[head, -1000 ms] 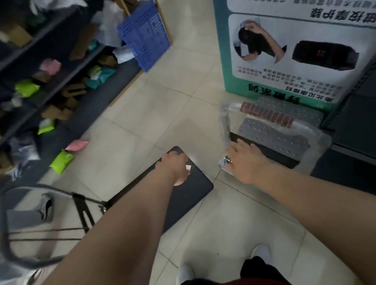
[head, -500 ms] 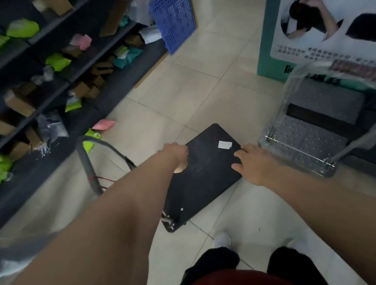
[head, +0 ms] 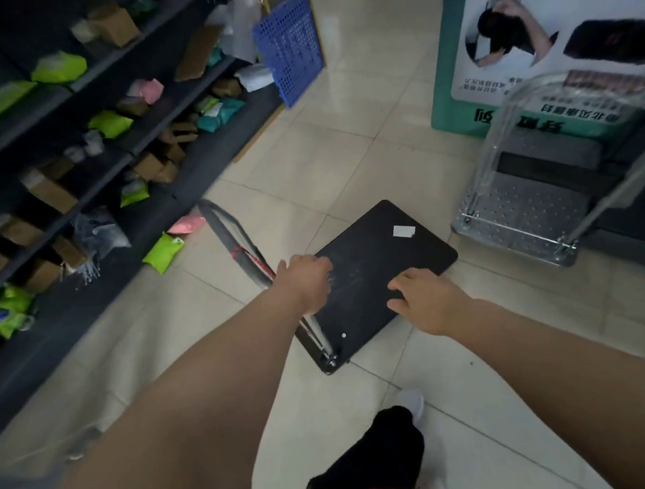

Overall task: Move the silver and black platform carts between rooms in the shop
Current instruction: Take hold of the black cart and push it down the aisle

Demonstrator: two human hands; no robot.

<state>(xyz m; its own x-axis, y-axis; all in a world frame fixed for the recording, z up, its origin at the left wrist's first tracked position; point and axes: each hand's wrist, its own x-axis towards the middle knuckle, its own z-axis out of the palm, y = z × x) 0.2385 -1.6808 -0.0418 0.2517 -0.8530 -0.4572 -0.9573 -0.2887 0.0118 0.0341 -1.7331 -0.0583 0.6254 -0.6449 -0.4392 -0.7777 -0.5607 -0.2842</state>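
The black platform cart (head: 378, 262) lies on the tiled floor in the middle, with a white sticker on its deck. Its grey handle (head: 229, 233) slants up to the left. My left hand (head: 305, 283) is closed around that handle where it meets the deck. My right hand (head: 424, 299) rests flat on the near part of the black deck, fingers apart. To the right stands the silver platform cart (head: 519, 217), with a perforated deck and a raised, plastic-wrapped handle (head: 574, 90). Neither hand touches it.
Dark shelves (head: 82, 180) of boxes and green, pink and teal packets run along the left. A few packets (head: 164, 251) lie on the floor. A blue perforated panel (head: 288, 46) leans at the shelf's end. A green poster stand (head: 454, 74) rises behind the silver cart. My shoe (head: 411, 401) is near.
My right hand left the silver cart, whose handle now stands up, and moved onto the black deck. The black cart's handle swung up from the floor in my left hand.
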